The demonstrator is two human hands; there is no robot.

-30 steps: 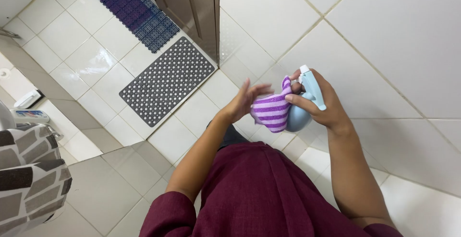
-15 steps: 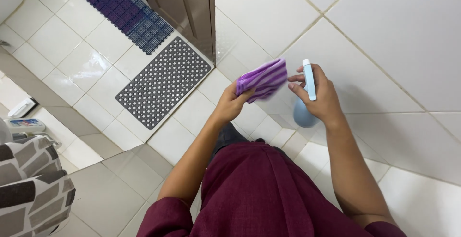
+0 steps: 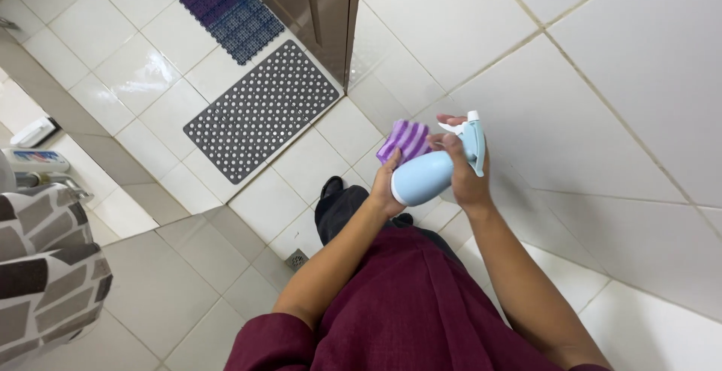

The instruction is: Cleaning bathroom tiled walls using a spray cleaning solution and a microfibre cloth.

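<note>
1. Spray bottle, pale blue with a lighter trigger head, is in our right hand, held out in front of our chest and close to the white tiled wall. Our fingers are wrapped around its neck, one fingertip near the trigger.
2. Our left hand pinches a purple striped cloth, bunched just beside the bottle's round body and seemingly touching it.
3. Both hands are closed on their things, so neither is free to catch anything that slips.
4. We judge the bottle could slide, since the grip sits high on the neck while the heavy body hangs tilted below.
5. Nozzle direction is hard to tell; a squeeze might wet the cloth hand or our dark red shirt instead of the wall.
6. Below us lies glossy white floor tile, with a grey perforated mat near the brown door. Drips there could make footing slick.
</note>
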